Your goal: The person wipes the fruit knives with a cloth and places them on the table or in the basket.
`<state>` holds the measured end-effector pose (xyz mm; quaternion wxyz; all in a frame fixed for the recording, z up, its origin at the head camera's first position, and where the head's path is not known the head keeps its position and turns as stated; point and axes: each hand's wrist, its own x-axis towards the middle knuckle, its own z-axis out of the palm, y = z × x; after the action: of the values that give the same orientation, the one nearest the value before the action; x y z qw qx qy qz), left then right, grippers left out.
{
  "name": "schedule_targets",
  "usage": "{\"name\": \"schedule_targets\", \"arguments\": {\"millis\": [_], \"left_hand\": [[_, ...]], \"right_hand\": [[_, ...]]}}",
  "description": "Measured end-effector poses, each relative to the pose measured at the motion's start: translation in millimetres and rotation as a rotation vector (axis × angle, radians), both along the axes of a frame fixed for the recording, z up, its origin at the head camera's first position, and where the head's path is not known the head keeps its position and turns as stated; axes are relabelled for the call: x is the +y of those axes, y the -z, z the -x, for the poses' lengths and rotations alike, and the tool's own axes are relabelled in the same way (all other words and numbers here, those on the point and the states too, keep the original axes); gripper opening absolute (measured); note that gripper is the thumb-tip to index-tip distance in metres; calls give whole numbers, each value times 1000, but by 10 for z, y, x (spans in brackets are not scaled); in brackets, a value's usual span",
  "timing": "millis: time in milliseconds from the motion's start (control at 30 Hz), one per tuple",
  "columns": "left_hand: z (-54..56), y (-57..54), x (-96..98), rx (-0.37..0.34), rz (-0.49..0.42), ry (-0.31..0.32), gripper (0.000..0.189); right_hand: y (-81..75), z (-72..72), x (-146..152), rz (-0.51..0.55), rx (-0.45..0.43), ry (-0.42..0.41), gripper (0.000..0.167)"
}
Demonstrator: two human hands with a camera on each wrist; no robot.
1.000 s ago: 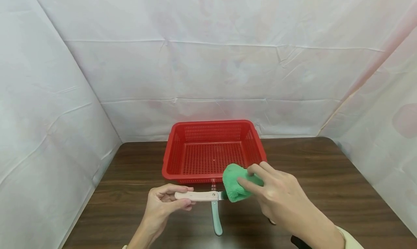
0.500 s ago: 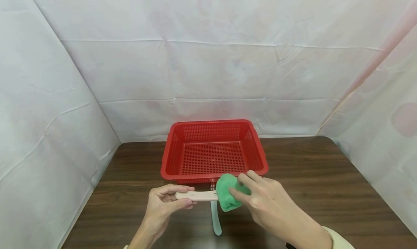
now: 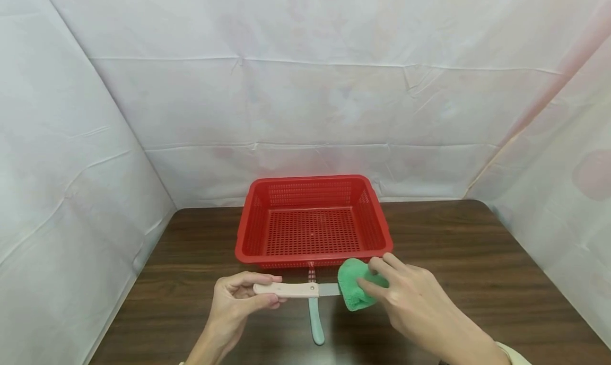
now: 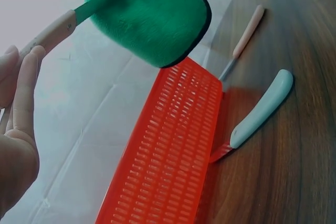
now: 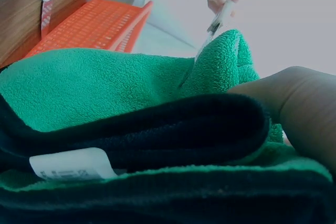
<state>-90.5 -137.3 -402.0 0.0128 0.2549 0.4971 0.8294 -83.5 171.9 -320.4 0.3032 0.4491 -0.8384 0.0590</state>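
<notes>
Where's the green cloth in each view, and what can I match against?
Head: green cloth, below and right of centre.
Left wrist: cloth at top, slightly left of centre.
Right wrist: cloth across the foreground.
Shared landmark: red basket, visible in all three.

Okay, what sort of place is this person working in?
Most likely a makeshift indoor booth, perhaps for filming: creased pale sheeting hangs behind and on both sides of a dark wood-grain table, which bears a red basket.
</notes>
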Motion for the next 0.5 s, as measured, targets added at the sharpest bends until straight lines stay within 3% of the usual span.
{"name": "schedule_targets", "arguments": {"millis": [167, 500], "left_hand": [[-2, 3, -33, 19, -8, -9, 30], [-24, 31, -79, 35, 3, 8, 32]], "right_hand": [[-7, -10, 46, 14, -1, 35, 52], [-63, -20, 87, 51, 11, 48, 48]]}}
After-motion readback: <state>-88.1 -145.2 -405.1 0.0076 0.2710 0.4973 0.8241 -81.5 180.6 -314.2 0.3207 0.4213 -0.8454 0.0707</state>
